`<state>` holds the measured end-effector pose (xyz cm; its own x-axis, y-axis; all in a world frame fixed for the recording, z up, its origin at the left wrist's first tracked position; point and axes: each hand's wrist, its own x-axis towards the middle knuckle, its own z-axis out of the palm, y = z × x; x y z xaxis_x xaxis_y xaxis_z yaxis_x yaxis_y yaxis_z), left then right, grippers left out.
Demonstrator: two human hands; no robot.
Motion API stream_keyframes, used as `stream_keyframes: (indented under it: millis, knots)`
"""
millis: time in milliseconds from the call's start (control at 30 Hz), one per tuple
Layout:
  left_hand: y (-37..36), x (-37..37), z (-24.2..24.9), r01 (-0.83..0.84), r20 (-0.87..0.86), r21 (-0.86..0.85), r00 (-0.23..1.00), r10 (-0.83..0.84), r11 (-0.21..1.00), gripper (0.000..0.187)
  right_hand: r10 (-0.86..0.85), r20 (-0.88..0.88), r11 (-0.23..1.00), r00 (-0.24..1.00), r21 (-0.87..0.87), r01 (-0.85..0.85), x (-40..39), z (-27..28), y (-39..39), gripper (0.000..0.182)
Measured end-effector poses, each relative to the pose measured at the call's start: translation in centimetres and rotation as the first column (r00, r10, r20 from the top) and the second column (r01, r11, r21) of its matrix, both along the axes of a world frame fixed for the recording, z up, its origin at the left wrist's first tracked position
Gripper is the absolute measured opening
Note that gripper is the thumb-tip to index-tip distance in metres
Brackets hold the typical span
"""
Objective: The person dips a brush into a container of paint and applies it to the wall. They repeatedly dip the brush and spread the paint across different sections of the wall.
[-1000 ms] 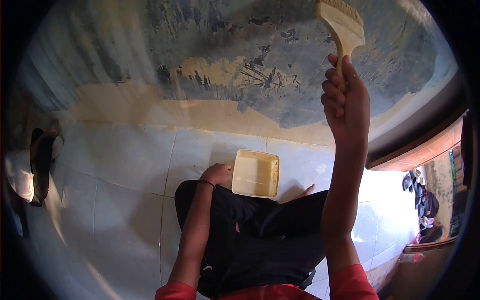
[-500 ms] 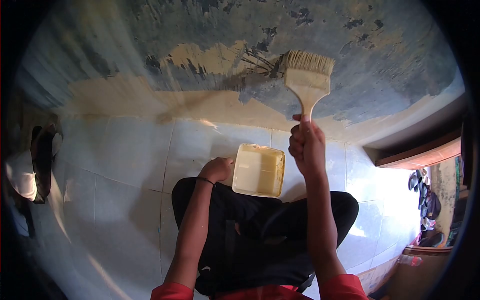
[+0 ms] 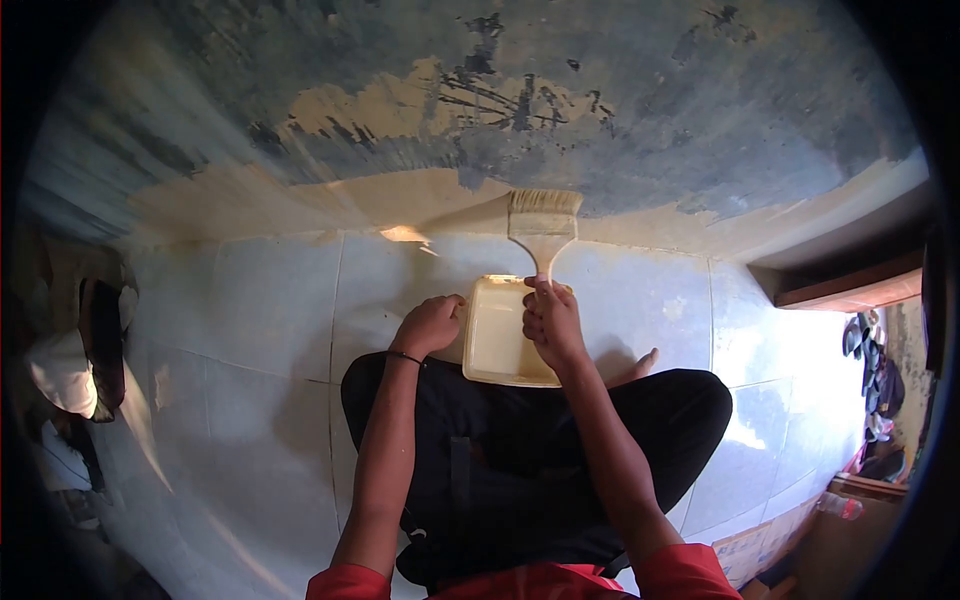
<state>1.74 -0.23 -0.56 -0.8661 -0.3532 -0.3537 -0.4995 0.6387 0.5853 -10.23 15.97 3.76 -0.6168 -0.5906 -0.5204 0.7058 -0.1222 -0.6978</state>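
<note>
My right hand is wrapped round the handle of a wide paintbrush, its pale bristles pointing up toward the base of the wall. The hand and handle overlap a square cream-coloured paint container on the floor in front of my crossed legs. Pale liquid paint shows inside, partly hidden by my right hand. At the container's left rim, my left hand is closed with its fingertips on the edge.
Ahead rises a wall with grey-blue, dark-flecked paint and a bare tan strip low down. Light tiles cover the floor. On the right are a wooden ledge, shoes and a plastic bottle. White cloth hangs at left.
My right hand has brought the paintbrush down and left, from the painted wall to over the container. My left hand stays at the container's rim.
</note>
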Motion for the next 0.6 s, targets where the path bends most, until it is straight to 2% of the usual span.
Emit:
stream_keyframes:
  millis: [67, 133, 267, 333, 367, 433, 467, 533, 600]
  knots:
    - [0.2, 0.0, 0.2, -0.061, -0.034, 0.019, 0.998, 0.062, 0.998, 0.032, 0.027, 0.098, 1.000, 0.995, -0.007, -0.026, 0.0, -0.8, 0.1, 0.025]
    - [0.2, 0.0, -0.3, -0.052, -0.020, 0.018, 0.998, 0.052, 0.998, 0.030, 0.014, 0.130, 1.000, 0.991, -0.021, -0.011, 0.2, -0.9, 0.3, 0.025]
    - [0.3, 0.3, -1.1, -0.047, -0.012, 0.015, 0.999, 0.047, 0.999, 0.028, 0.039, 0.084, 0.999, 0.996, 0.031, -0.042, 0.5, -0.2, 0.9, 0.026]
    - [0.4, 0.4, -1.0, -0.024, -0.009, 0.010, 1.000, 0.025, 1.000, 0.027, 0.126, -0.030, 0.982, 0.992, 0.144, -0.121, 0.2, 1.6, 1.6, 0.028]
    - [0.5, 0.6, -1.1, -0.007, -0.004, 0.013, 1.000, 0.007, 1.000, 0.027, 0.124, -0.030, 0.983, 0.992, 0.140, -0.119, 0.0, 2.4, 1.9, 0.028]
    - [0.7, 0.6, -0.6, 0.004, 0.014, 0.014, 1.000, -0.004, 1.000, 0.027, 0.414, -0.294, 0.872, 0.861, 0.399, -0.283, -1.0, 4.8, 2.7, 0.033]
    - [0.8, 0.6, -0.4, 0.012, 0.035, 0.019, 0.999, -0.013, 1.000, 0.027, 0.565, -0.379, 0.772, 0.733, 0.556, -0.308, -1.7, 6.0, 3.1, 0.038]
    - [0.9, 0.8, -0.6, 0.019, 0.006, 0.004, 1.000, -0.019, 1.000, 0.026, 0.746, -0.435, 0.646, 0.505, 0.657, -0.388, -3.1, 7.8, 4.3, 0.041]
    - [1.1, 1.1, -0.7, 0.024, -0.024, -0.011, 0.999, -0.024, 1.000, 0.026, 0.873, -0.353, 0.482, 0.336, 0.729, -0.486, -4.7, 8.9, 5.1, 0.038]
